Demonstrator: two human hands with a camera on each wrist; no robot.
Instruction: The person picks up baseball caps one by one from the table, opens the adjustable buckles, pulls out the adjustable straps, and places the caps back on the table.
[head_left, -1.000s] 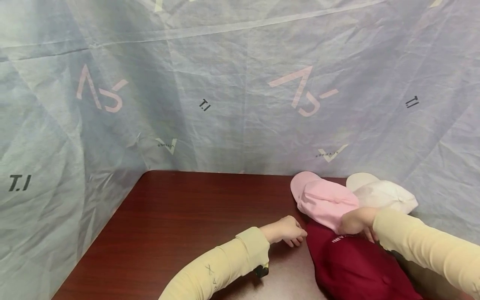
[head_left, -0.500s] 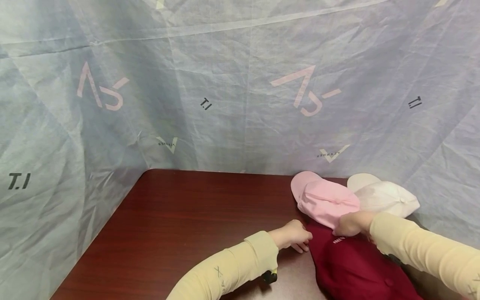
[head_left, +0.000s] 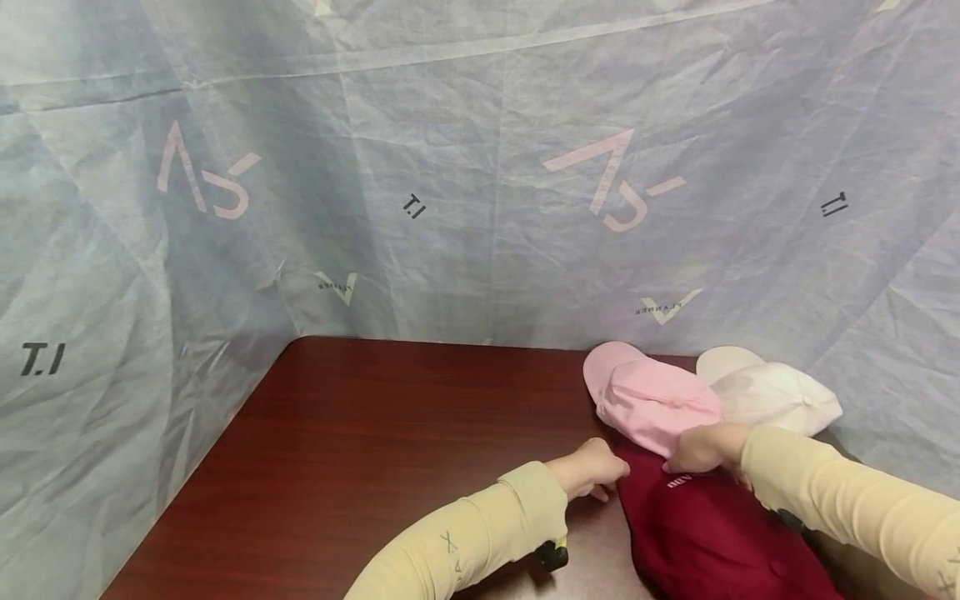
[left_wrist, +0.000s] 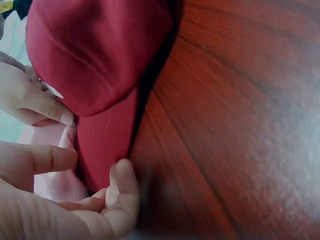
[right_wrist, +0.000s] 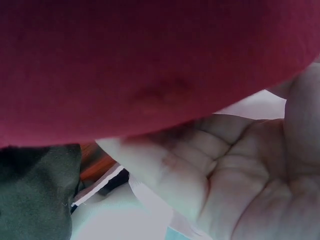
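A dark red baseball cap [head_left: 720,533] lies at the right front of the table, its brim pointing away and white lettering above the brim. My left hand [head_left: 597,468] holds the left edge of the brim; in the left wrist view the thumb and curled fingers [left_wrist: 124,195] stand on either side of the brim's end. My right hand [head_left: 708,447] grips the cap's right side where brim meets crown. Its fingers reach under the red cloth in the right wrist view, partly hidden. Just beyond the red cap lies a pink cap [head_left: 656,402].
A white cap [head_left: 783,396] lies beside the pink one, at the back right. Dark grey cloth [right_wrist: 37,192] shows below the red cap in the right wrist view. The reddish-brown table [head_left: 390,425] is bounded by a hanging grey sheet [head_left: 450,167] behind it.
My left hand has moved right, up to the edge of the red cap's brim. The right hand has shifted slightly left along the cap. All the caps lie nearly as before.
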